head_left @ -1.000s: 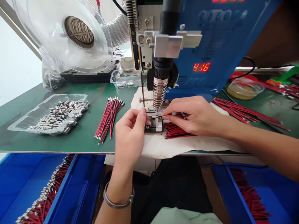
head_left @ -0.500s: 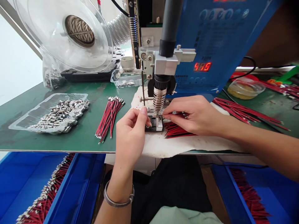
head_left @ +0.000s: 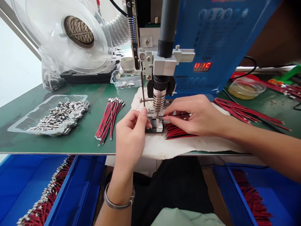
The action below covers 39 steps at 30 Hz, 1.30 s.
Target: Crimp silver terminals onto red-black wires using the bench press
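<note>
My right hand [head_left: 199, 116] pinches a thin black wire [head_left: 176, 115] between thumb and forefinger. The wire's left end reaches the tip of a soldering machine head [head_left: 160, 97] with a coiled spring. Left of that tip, my left hand [head_left: 131, 135] is closed in a pinch beside the small metal fixture [head_left: 160, 125]. Whatever its fingertips hold is hidden. Below my right hand, red and black wires [head_left: 178, 131] lie on a white sheet [head_left: 169, 147].
To the left are a bundle of wires with metal connectors [head_left: 110, 119] and a clear tray [head_left: 18, 126] of metal connectors. The blue machine body [head_left: 211, 40] rises behind. More red wires [head_left: 249, 111] lie right. Blue bins [head_left: 89, 175] filled with wires sit below the table edge.
The black wire now shows clearly in my right fingers, where it was hard to see before. Both hands stay almost in place at the soldering tip. The view has shifted slightly.
</note>
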Motion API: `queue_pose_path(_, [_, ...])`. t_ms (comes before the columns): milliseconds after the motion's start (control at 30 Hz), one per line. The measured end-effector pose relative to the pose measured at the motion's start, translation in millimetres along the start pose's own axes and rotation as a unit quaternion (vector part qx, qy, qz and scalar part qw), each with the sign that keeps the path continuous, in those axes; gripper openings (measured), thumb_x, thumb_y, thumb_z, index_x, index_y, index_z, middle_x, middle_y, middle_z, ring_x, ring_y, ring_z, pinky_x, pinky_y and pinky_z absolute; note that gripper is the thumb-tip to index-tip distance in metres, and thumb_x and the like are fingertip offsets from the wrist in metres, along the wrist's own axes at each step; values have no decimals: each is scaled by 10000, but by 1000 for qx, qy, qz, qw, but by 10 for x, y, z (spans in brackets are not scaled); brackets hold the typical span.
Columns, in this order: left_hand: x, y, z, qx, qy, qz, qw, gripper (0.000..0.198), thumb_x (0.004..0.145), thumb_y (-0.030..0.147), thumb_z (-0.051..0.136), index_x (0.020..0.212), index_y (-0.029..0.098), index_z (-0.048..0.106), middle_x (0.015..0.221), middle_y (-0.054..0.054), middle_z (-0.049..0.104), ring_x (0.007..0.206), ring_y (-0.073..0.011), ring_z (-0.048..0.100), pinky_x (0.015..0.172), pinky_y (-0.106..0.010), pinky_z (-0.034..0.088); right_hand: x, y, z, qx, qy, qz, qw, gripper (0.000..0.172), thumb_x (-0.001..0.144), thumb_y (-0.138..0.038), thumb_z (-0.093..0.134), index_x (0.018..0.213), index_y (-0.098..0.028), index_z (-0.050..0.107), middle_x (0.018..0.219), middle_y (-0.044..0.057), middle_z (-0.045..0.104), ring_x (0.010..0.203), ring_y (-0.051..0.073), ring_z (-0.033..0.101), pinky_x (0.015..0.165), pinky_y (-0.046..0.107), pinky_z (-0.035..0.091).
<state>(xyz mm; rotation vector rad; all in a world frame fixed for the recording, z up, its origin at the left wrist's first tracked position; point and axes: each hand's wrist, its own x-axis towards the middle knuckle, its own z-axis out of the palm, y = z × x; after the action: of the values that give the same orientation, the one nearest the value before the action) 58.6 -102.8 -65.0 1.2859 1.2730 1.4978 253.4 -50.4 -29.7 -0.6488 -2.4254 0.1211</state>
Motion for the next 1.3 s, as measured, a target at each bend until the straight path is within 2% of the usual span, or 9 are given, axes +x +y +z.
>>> queue_pose_path(267, [-8,23,5,21,19,1,1000,372,918,465,637,686,185,556,536,41,346,469,-87,247,439,-261,198,-3,-7,-29,2,-3,1,1000,102,902,-174,617,869,-188,713,800,34,735,676,141,639,624,272,489])
queue_pose_path(433, [-16,29,15,34,34,-2,999,372,904,491,650,703,191,558,504,51,334,445,-82,253,420,-255,186,-1,-16,-29,0,-9,-1,1000,110,899,-162,612,858,-198,708,779,26,723,661,140,633,606,273,485])
queue_pose_path(633, [-74,51,44,-3,76,18,997,356,921,485,626,736,186,572,609,13,526,485,-87,434,443,-227,325,-18,-3,-33,-7,-17,-7,1000,116,912,-165,596,862,-206,693,779,22,713,650,143,615,605,285,483])
queue_pose_path(767, [-251,127,47,62,113,38,991,339,976,370,560,698,178,587,646,7,566,487,-73,412,457,-223,328,-39,-44,-56,-17,1,-19,1000,104,905,-162,597,855,-214,671,793,24,709,681,156,622,627,299,483])
queue_pose_path(867, [-406,172,95,115,41,45,991,300,964,301,576,701,176,652,590,10,571,483,-80,424,460,-220,346,-54,-135,-93,-2,21,-35,999,103,912,-191,597,827,-221,647,743,7,671,658,144,595,611,294,462])
queue_pose_path(933, [-490,172,162,104,-35,39,993,199,943,311,612,826,189,717,613,9,605,487,-89,459,448,-221,365,-65,-211,-116,8,28,-39,999,128,930,-218,586,812,-231,635,688,-13,629,607,128,551,574,287,433])
queue_pose_path(1000, [-551,150,244,75,-77,30,994,170,934,324,627,905,196,736,653,0,637,494,-94,483,442,-221,384,-76,-276,-129,26,30,-39,998,126,936,-223,594,818,-239,633,642,-26,584,559,117,503,545,282,412])
queue_pose_path(1167, [-600,121,309,45,-46,27,998,205,945,311,612,820,204,733,554,15,566,453,-89,441,432,-223,376,-75,-289,-135,87,2,-38,995,100,971,-261,573,912,-229,646,663,-27,607,571,109,503,545,260,414])
queue_pose_path(1300, [-510,167,91,60,-3,30,998,156,928,281,633,832,205,730,621,4,625,501,-101,512,456,-223,385,-53,-106,-161,32,-48,-49,997,189,1007,-258,501,933,-210,668,782,10,663,647,116,562,597,264,415])
